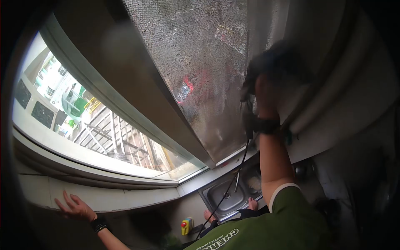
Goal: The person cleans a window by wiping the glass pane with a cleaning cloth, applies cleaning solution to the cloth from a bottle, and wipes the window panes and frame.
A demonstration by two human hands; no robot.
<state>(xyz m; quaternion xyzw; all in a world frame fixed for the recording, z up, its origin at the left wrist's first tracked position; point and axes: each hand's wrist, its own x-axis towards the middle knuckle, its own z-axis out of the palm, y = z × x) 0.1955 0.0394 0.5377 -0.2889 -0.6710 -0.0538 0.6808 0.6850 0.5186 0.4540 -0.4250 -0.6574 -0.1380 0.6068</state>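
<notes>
My left hand (76,207) rests at the edge of the white tiled sill (96,196), its fingers spread and nothing in it. At the upper right, my raised right hand (266,91) is beside a dark, blurred object (281,64) in front of the window screen. Its fingers are mostly hidden in shadow, so the grip cannot be made out. A black cord (225,193) hangs from near the right hand past the sink. The mesh screen (200,54) looks wet and mottled, with red and white patches showing through.
Below is a metal sink (225,198) with my bare feet at its edge. A yellow bottle with a red cap (187,226) stands lower left of it. An open window (104,121) at left shows buildings and metal framing outside. A curved pale pipe (312,108) is at right.
</notes>
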